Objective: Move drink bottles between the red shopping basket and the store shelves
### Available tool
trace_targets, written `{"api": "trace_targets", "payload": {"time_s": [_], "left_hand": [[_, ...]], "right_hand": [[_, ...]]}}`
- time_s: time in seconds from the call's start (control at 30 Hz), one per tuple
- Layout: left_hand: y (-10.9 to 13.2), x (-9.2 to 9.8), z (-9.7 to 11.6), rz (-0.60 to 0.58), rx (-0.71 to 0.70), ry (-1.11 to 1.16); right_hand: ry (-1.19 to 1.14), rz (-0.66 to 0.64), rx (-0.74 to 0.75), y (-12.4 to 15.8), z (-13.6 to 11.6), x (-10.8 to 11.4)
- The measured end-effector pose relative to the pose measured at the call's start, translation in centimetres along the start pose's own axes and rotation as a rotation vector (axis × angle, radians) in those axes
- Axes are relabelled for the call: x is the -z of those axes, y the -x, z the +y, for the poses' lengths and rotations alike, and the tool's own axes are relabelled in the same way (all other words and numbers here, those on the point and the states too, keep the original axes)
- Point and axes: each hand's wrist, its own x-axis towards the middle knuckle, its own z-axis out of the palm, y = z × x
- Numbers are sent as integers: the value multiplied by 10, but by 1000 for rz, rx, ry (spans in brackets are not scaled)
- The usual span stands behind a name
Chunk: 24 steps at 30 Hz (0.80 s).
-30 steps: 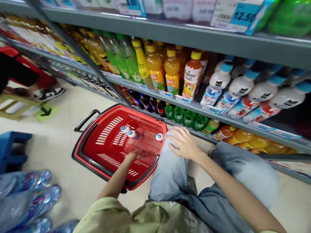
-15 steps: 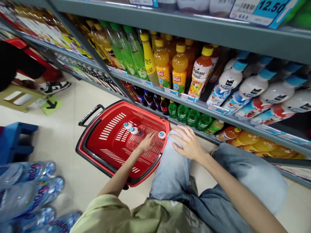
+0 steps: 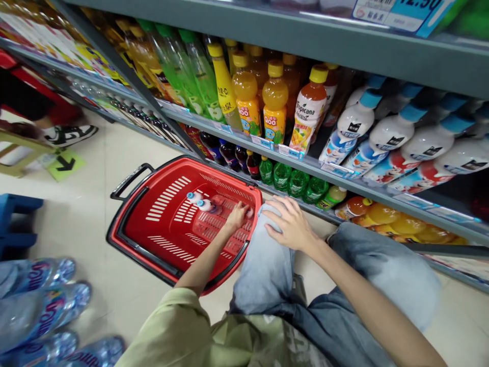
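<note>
Close to the basket's right edge, the left hand (image 3: 236, 218) reaches down inside, its fingers (image 3: 242, 207) curled at a pale little bottle (image 3: 250, 212). Whether they have closed on it or only touch it, I cannot tell: the hand hides part of it and the rest is blurred. The bottle lies to the right of those fingers, between them and the right edge; too little shows to read its long axis. This hand is clearly the nearer one. Outside that same edge, the right hand (image 3: 288, 221) rests loosely spread on the knee (image 3: 263, 239), holding nothing.

Farther left in the basket (image 3: 160, 188), towards the edge with the black handle (image 3: 132, 181), are two more: one white bottle (image 3: 194, 197) and a second white bottle (image 3: 207, 205), side by side, blue caps towards that handle. That makes three bottles.

Beyond the far edge, on the shelf (image 3: 229, 135), the front row has one yellow bottle (image 3: 225, 92), two orange Qoo bottles (image 3: 275, 104), one Tropicana bottle (image 3: 307, 109) and four white blue-capped bottles (image 3: 355, 121). Lower down I count four green bottles (image 3: 298, 182). Off the near-left corner, at least four water bottles (image 3: 49, 308) lie on the floor (image 3: 126, 306).
</note>
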Motion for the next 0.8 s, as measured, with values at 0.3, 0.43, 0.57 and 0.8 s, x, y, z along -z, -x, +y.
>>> {"api": "trace_targets", "payload": {"time_s": [0.3,0.43,0.57,0.8], "left_hand": [[10,37,-1,110,154,-30],[15,82,4,184,151,-46],[24,129,19,239,141,-45],[35,200,82,384,28,-69]], "right_hand": [[3,10,4,0,0,0],[11,21,12,-1,-1,-2],[1,20,12,-2,-2,-2],[14,36,10,-1,-2,-3]]}}
